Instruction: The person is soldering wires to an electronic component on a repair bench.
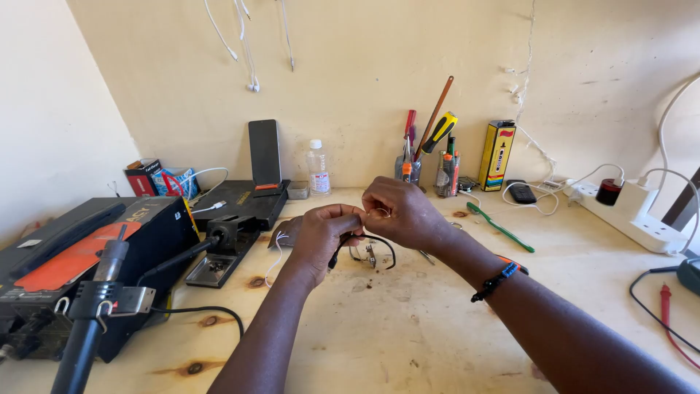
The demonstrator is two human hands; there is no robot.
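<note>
thin black cable, looped, dangling

Both hands meet over the middle of the workbench, the left hand just left of the right hand, a thin cable between and under them. Left stands the soldering station; behind, a bottle and a jar of screwdrivers; far right, a power strip

Matt knotty wooden bench.
</note>
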